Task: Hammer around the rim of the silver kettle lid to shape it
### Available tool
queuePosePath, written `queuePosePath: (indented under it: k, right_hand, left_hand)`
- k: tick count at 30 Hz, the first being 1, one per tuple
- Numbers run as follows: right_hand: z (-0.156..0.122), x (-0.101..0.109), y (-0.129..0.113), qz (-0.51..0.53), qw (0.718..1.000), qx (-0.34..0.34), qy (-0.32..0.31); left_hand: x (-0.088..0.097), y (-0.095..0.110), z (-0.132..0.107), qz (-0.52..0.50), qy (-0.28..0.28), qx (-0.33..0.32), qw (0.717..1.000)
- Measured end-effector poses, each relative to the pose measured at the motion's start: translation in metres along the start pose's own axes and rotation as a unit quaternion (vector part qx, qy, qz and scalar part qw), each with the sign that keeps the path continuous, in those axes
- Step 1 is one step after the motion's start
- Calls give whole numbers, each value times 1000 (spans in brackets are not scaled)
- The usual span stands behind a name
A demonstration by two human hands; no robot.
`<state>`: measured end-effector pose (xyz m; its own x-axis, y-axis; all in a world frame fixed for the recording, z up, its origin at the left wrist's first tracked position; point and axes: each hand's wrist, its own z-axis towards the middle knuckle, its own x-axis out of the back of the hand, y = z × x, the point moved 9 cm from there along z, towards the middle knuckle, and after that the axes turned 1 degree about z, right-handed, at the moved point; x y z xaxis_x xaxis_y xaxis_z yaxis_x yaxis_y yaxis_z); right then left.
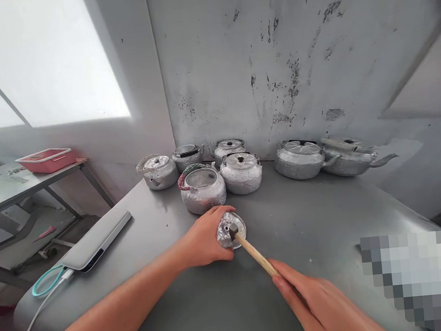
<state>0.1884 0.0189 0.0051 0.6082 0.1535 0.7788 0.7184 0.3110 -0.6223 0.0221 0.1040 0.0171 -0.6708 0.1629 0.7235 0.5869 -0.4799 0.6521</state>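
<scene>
My left hand [207,239] is closed around the rim of a small, dented silver kettle lid [227,239], holding it tilted up above the grey table. In my right hand [309,291] is the wooden handle of a hammer [257,255]. Its dark metal head lies over the lid's face, beside a small ring-like fitting; whether it touches the metal, I cannot tell. Just behind my left hand stands an uncovered metal kettle [203,195] with a red and green wrapped handle.
Several more dented kettles [241,176] line the back of the table [287,221] by the stained wall. A white power bank [98,240] with a cable lies at left. Farther left, a pink basket [50,162] sits on another table. A pixelated patch covers the right corner.
</scene>
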Motion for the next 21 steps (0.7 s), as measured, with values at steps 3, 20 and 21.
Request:
queuePosePath:
  k: [3, 20, 21]
  right_hand:
    - [1, 4, -1, 8, 1000, -3, 13]
    - [0, 4, 12, -28, 999, -19, 6]
    - [0, 2, 14, -30, 999, -23, -4]
  left_hand:
    - [-1, 1, 0, 4, -2, -6, 1000]
    - [-1, 1, 0, 13, 0, -11, 1000]
    - [-1, 0, 0, 14, 1, -9, 1000]
